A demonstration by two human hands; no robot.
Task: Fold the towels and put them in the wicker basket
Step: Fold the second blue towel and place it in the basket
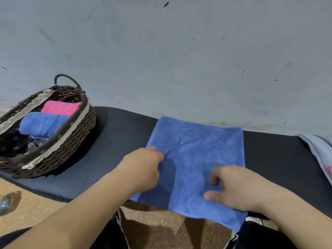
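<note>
A blue towel point(201, 155) lies spread flat on the dark mat point(111, 146), its near edge hanging over the mat's front. My left hand point(143, 168) rests on the towel's left edge with curled fingers that seem to pinch the cloth. My right hand point(233, 187) sits on the towel's near right part, fingers curled and pinching a small fold. The brown wicker basket point(75, 141) stands at the left on the mat. It holds a folded blue towel point(41, 125) and a folded pink towel point(61, 107).
A pale grey cloth point(319, 151) lies at the mat's right end, against the grey wall point(179, 60). Speckled brown floor point(32, 209) runs in front of the mat, with a shiny object point(4, 203) at the far left. Dark trouser legs show at the bottom.
</note>
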